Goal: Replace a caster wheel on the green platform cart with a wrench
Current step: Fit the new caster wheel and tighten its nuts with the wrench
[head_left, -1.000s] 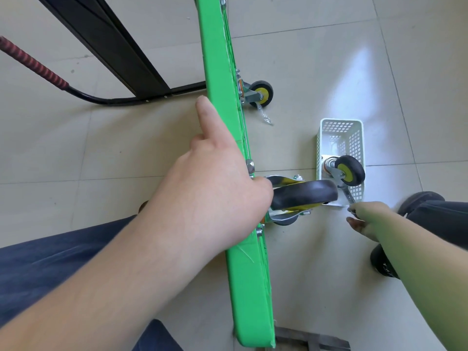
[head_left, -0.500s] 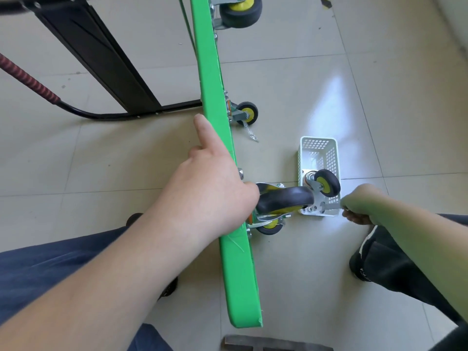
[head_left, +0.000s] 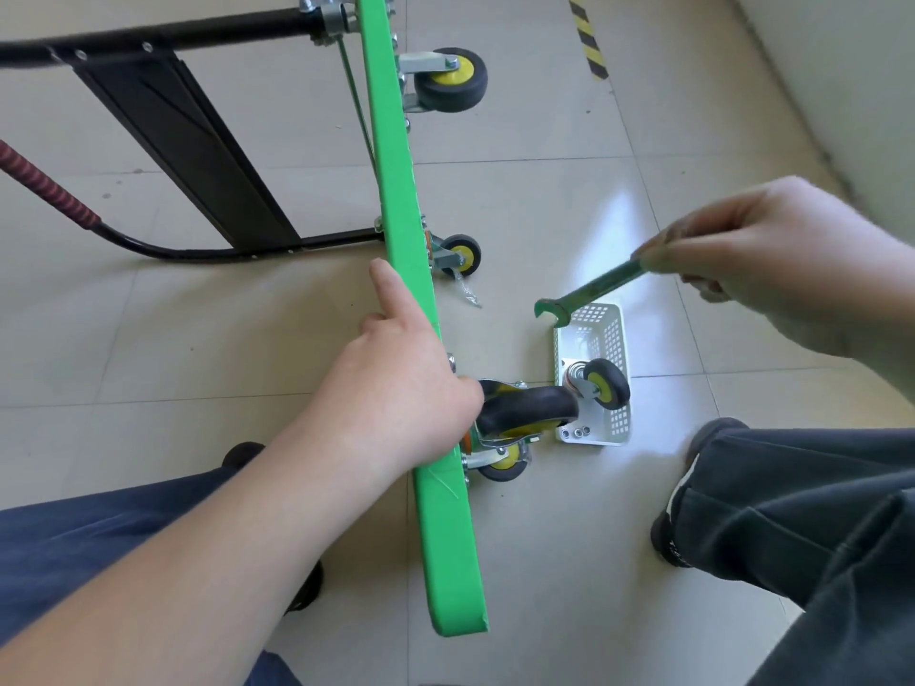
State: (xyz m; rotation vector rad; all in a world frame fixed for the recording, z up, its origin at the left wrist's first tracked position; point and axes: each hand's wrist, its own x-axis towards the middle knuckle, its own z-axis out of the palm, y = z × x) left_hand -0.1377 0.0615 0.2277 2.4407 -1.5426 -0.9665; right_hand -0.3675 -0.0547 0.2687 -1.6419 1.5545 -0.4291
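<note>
The cart [head_left: 448, 537] stands on edge, four casters showing. The left hand [head_left: 396, 393] grips its deck, forefinger straight. The right hand [head_left: 772, 255] pinches one wrench [head_left: 584, 292] above the basket [head_left: 616, 428], which holds a fifth caster [head_left: 601, 383] and perhaps three nuts.

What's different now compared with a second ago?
The right hand has come up from the white basket gripping a wrench, now held in the air above it. The left hand still grips the cart's green deck by the caster; a spare wheel stays in the basket.
</note>
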